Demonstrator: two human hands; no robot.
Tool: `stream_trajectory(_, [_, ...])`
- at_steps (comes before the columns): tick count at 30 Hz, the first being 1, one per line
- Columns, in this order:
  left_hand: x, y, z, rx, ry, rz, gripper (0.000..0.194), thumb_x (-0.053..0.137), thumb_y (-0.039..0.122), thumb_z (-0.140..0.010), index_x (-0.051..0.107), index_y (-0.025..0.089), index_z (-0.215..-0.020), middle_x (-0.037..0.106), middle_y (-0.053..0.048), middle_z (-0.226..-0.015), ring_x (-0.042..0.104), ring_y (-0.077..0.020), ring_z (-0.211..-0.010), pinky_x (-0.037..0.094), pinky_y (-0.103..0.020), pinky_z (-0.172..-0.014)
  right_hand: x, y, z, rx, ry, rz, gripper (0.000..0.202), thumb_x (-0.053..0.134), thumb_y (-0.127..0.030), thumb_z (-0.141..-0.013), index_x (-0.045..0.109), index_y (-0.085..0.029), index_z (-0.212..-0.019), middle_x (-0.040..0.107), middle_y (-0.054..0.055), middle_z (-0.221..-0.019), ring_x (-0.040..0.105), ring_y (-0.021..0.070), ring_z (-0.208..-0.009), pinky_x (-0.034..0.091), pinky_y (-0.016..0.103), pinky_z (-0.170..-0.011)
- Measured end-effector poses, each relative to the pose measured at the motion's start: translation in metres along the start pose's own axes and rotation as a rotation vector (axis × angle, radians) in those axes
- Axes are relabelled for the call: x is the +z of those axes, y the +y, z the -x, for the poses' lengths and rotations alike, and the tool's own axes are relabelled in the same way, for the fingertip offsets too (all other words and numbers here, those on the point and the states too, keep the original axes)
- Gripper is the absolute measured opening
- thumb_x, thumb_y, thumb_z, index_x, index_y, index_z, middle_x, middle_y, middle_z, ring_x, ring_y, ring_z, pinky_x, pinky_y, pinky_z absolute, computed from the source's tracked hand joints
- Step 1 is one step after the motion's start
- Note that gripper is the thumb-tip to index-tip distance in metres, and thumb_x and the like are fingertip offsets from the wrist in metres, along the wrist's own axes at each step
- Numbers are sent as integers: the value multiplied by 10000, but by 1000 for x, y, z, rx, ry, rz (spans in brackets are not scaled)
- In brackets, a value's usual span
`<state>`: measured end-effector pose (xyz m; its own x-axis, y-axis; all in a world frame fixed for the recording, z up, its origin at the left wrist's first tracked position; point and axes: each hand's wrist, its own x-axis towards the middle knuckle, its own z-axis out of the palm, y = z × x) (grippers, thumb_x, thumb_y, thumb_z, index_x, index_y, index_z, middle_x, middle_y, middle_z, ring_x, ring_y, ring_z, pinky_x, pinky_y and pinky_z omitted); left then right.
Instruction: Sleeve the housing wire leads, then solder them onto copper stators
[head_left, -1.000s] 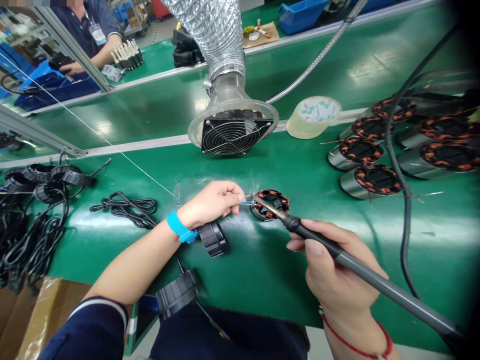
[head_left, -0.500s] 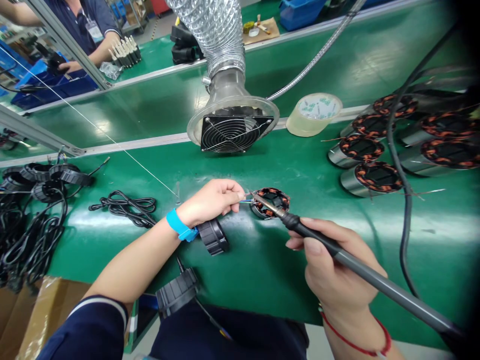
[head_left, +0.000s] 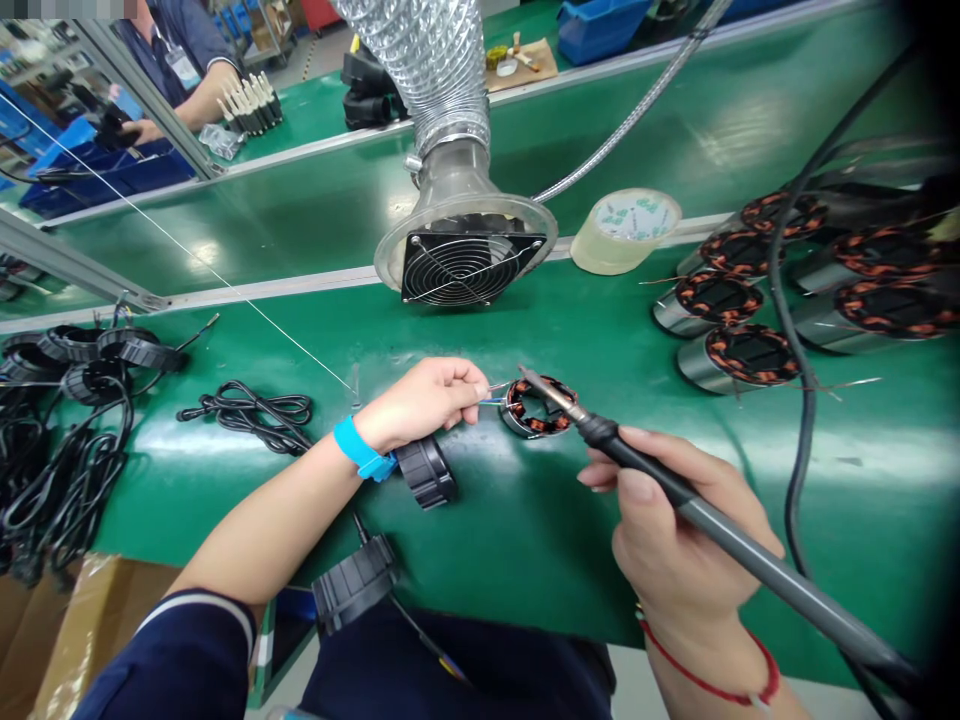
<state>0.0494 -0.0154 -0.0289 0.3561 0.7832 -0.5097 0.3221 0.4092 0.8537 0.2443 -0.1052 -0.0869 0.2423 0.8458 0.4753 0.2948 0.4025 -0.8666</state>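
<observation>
My left hand pinches thin wires that run to a motor stator with copper windings on the bench. In my right hand is a soldering iron, gripped around its dark handle. The iron's tip hangs over the stator's far side, a little apart from the wires. Beside my left wrist lies a black ribbed cap. A second black ribbed cap with a cable sits at the bench's front edge. A strand of solder wire stretches down towards my left hand from the upper left.
A fume extractor hangs behind the stator. Several stators stand at the right behind a black cable. A tape roll is at the back. Coiled cables lie left. Across the partition, a person works.
My right hand has drawn the soldering iron slightly right, and its tip has come away from the wires at the stator. My left hand stays in place.
</observation>
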Motion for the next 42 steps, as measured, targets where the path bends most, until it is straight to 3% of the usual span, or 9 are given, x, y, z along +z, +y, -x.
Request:
stream_trajectory(3, [0,-1,-1,8,-2,-2,110,520,162,-842,541,123,-740,545,43,-571,378,-20,-428,283,-158,-437,0,-10,-10,34,-44,60,332,629,-208,-851,630,-257,-1180,713,46,-1012,695,170,-679,572,321,-609])
stream_trajectory(6, [0,-1,-1,12,0,-3,106,520,159,-839,539,122,-741,544,43,-568,373,-20,-425,280,-158,-434,3,-23,-27,108,-150,92,356,544,-277,-917,547,-271,-1272,721,44,-1028,717,190,-762,586,351,-699])
stream_trajectory(9, [0,0,-1,7,0,5,94,505,141,-834,540,123,-749,540,48,-558,367,-21,-414,274,-158,-427,11,-29,-44,118,-287,221,319,500,-333,-931,542,-271,-1241,727,40,-991,710,216,-886,576,360,-757])
stream_trajectory(12, [0,0,0,6,4,10,95,495,135,-834,538,126,-750,534,54,-549,368,-20,-410,278,-156,-427,23,-23,-50,82,-367,284,369,539,-331,-890,517,-260,-1252,701,66,-1095,667,248,-1021,537,419,-861])
stream_trajectory(17, [0,-1,0,18,-4,7,100,489,129,-836,542,129,-751,531,56,-549,374,-24,-419,284,-158,-434,38,-7,-39,21,-308,307,447,561,-306,-862,460,-255,-1294,667,91,-1168,615,265,-1087,454,506,-957])
stream_trajectory(25, [0,-2,0,24,-9,3,102,491,127,-839,540,132,-750,535,60,-551,375,-22,-417,280,-162,-436,39,0,-30,-27,-263,285,462,571,-274,-868,433,-266,-1309,679,69,-1093,618,250,-1025,457,482,-913])
stream_trajectory(28, [-1,-3,-1,38,-6,-3,105,496,135,-841,542,130,-748,541,58,-557,376,-21,-416,283,-162,-434,42,-1,-30,-135,-234,333,505,598,-239,-844,418,-257,-1315,681,56,-1004,614,246,-934,462,459,-861])
stream_trajectory(33, [-2,-4,-1,51,-6,-18,116,499,137,-847,541,126,-740,541,57,-558,376,-17,-415,292,-161,-440,47,-3,-32,-342,-292,397,495,563,-153,-845,410,-249,-1306,684,33,-935,590,229,-875,445,397,-806])
stream_trajectory(42, [0,-5,0,62,7,-40,117,497,150,-855,533,133,-745,540,48,-577,408,-32,-434,317,-172,-461,47,1,-35,-374,-312,385,499,560,-128,-845,411,-240,-1308,669,11,-845,588,212,-824,438,386,-803])
